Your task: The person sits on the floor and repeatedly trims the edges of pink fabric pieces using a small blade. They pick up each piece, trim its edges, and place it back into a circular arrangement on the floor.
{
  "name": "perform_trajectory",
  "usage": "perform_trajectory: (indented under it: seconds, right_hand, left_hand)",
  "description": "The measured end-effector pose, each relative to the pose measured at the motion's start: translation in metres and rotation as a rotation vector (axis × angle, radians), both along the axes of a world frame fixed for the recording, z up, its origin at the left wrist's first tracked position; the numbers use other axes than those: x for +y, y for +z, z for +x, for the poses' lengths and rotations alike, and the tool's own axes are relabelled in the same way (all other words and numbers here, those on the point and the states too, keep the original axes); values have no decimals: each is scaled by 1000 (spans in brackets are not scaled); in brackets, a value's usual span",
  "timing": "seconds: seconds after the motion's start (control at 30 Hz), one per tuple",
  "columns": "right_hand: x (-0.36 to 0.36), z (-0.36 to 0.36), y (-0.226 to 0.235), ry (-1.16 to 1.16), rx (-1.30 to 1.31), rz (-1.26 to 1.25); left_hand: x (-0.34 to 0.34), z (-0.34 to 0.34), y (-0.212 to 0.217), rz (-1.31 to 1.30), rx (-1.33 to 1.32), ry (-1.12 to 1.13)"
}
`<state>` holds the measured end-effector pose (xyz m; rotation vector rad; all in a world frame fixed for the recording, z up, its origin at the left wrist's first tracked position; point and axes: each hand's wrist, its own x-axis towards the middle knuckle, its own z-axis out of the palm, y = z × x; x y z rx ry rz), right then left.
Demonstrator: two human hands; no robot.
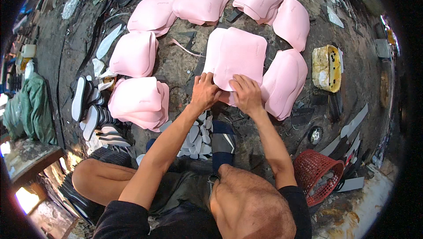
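Your left hand (205, 92) and right hand (246, 95) are just beside each other, fingers curled at the near edge of the central pink foam sheets (240, 54); with some fingertips hidden, you cannot tell whether they grip or only press. The sheets lie directly ahead of you, both hands about equally near, and look nearly square, with no clear long axis. At least two overlap here. Seven pink stacks (133, 54) arc around them. To your right stand one yellow tub (321, 73) and one red plastic basket (304, 168).
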<state>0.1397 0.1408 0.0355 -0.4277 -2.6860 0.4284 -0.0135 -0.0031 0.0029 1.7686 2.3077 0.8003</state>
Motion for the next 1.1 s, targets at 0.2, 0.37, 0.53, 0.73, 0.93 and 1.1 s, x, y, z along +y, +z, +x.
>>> perform_trajectory:
  seconds: [0.2, 0.37, 0.53, 0.73, 0.93, 1.1]
  right_hand:
    - [-8, -21, 17, -169, -119, -113]
    - [28, -26, 46, -242, -71, -470]
    - [-7, -25, 11, -11, -182, -117]
    - [8, -28, 41, -155, -141, -257]
    - [-13, -32, 17, -74, -224, -84]
    - [13, -54, 13, -158, -467, -207]
  left_hand:
    - [-5, -5, -5, -61, -5, 2]
    - [3, -3, -4, 2, -36, 56]
    - [-3, -9, -15, -15, 19, 20]
    - [3, 1, -6, 1, -23, 93]
    - [-2, -5, -14, 25, -8, 87]
    - [-9, 33, -1, 37, 47, 185]
